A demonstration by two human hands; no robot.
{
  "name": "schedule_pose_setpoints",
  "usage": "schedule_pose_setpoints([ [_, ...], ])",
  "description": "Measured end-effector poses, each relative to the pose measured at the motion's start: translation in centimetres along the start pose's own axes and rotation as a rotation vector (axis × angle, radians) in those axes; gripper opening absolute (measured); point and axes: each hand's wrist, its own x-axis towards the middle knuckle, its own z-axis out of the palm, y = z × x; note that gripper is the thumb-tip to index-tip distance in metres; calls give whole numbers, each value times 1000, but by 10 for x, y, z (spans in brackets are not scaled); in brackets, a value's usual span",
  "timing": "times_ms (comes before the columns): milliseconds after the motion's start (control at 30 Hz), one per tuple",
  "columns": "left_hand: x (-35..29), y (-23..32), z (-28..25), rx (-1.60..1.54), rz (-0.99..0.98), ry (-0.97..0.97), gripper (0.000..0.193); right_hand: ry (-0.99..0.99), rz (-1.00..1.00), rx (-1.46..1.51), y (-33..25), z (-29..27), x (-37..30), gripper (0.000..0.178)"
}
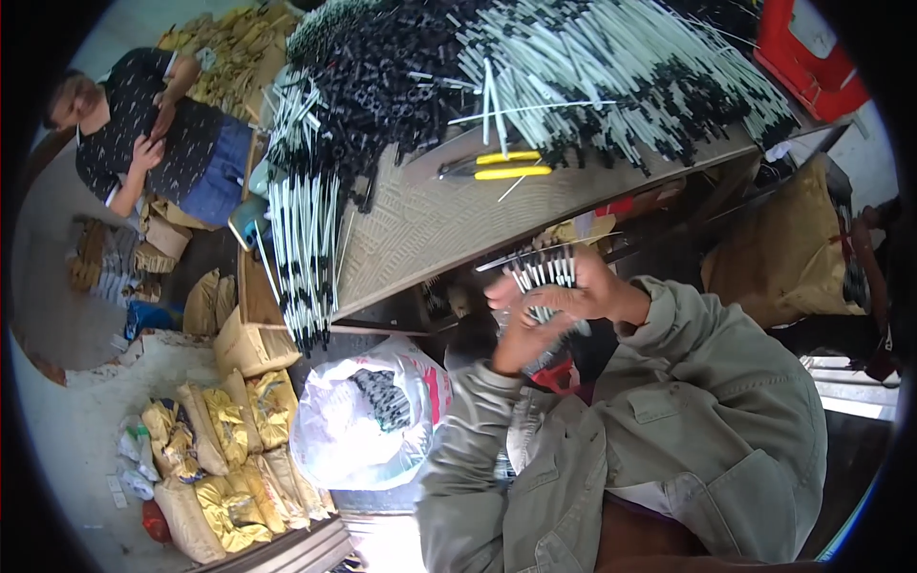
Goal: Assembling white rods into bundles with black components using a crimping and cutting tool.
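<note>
In front of my chest, below the table's front edge, both hands meet around a small bundle of thin white rods with black ends (546, 274). The fingers of my right hand (600, 286) are wrapped round the bundle from the right side. Close against its lower left side is my left hand (523, 334), closed about the rods, its fingers slightly smeared by motion. The palms hide part of the rods. On the table above lie yellow-handled cutting pliers (506, 165), apart from both hands.
The table (411, 229) bears a large heap of white rods (573, 67), black tubular pieces (382, 86) and a rod stack (304, 248) overhanging its left edge. A white plastic bag (330, 420) stands below, near brown packages (229, 439). Another person (158, 124) stands far left.
</note>
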Motion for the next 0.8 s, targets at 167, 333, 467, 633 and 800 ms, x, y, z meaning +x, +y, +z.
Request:
schedule_pose_setpoints([
  [167, -30, -76, 63, -305, -502, 275, 27, 187, 408, 171, 94, -33, -64, 27],
  [333, -24, -58, -2, 181, -678, -373, 40, 208, 456, 314, 88, -41, -68, 25],
  [467, 36, 47, -88, 121, -576, -240, 32, 248, 545, 378, 74, -52, -70, 20],
  [633, 178, 72, -142, 1281, 180, 303, 35, 137, 454, 336, 73, -48, -64, 19],
  [800, 254, 44, -168, 1716, 105, 378, 41, 77, 391, 184, 70, -49, -66, 20],
])
